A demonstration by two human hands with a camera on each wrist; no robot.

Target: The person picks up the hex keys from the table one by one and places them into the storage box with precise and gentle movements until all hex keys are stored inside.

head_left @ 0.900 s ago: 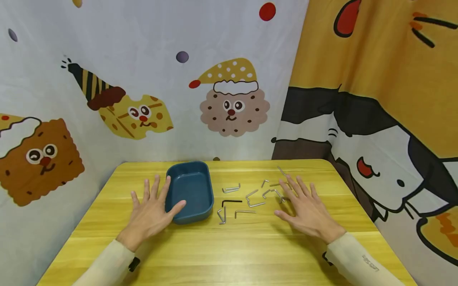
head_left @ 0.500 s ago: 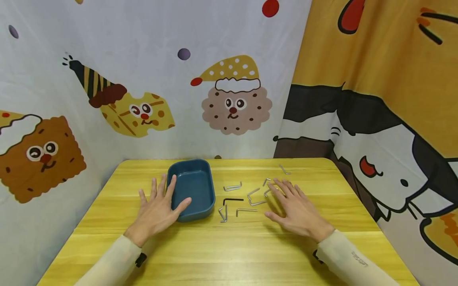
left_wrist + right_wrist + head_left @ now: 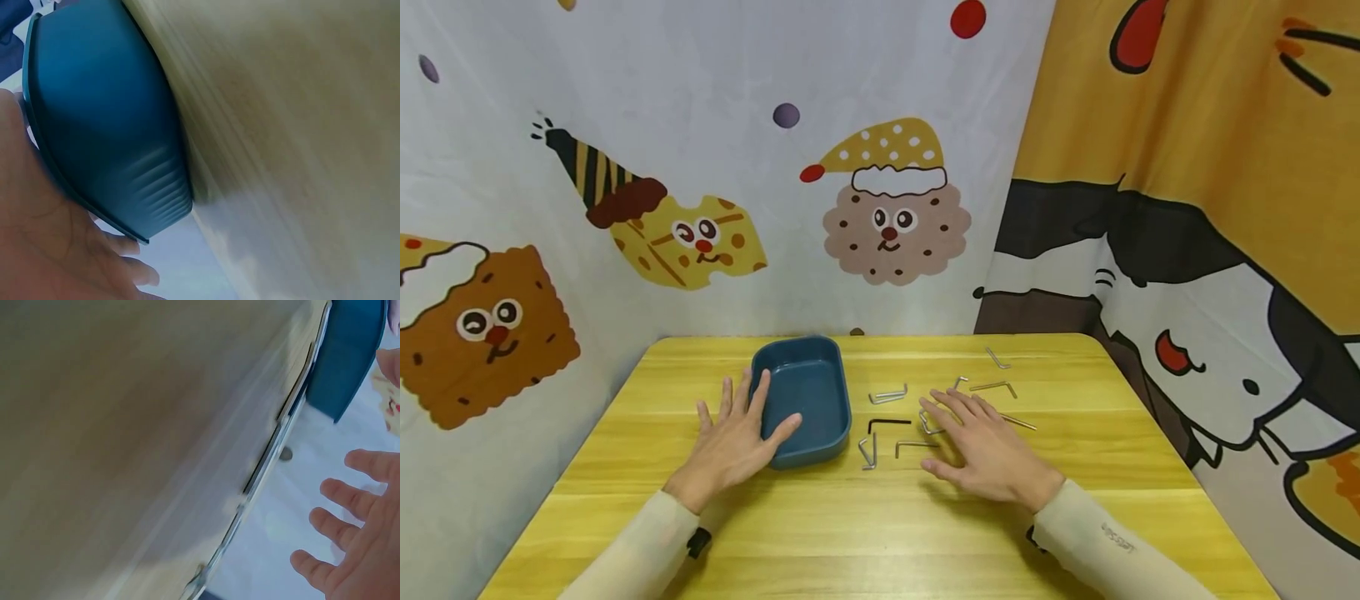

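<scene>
A dark blue rectangular tray stands left of centre on the table, its inside bare. My left hand has its fingers spread at the tray's left rim, the thumb reaching over the near corner. In the left wrist view the palm lies along the tray. My right hand hovers with extended fingers over several silver hex keys, partly hiding them. Left of it lie a black hex key, a silver hex key and a pair of hex keys. The right wrist view shows the right hand holding nothing.
Beyond the right hand lie a brass-toned hex key and a silver hex key near the back edge. The wooden table ends at a cartoon-printed curtain behind.
My right hand has moved left across the hex keys, uncovering those at the right. The left hand has shifted slightly right and now stays by the tray.
</scene>
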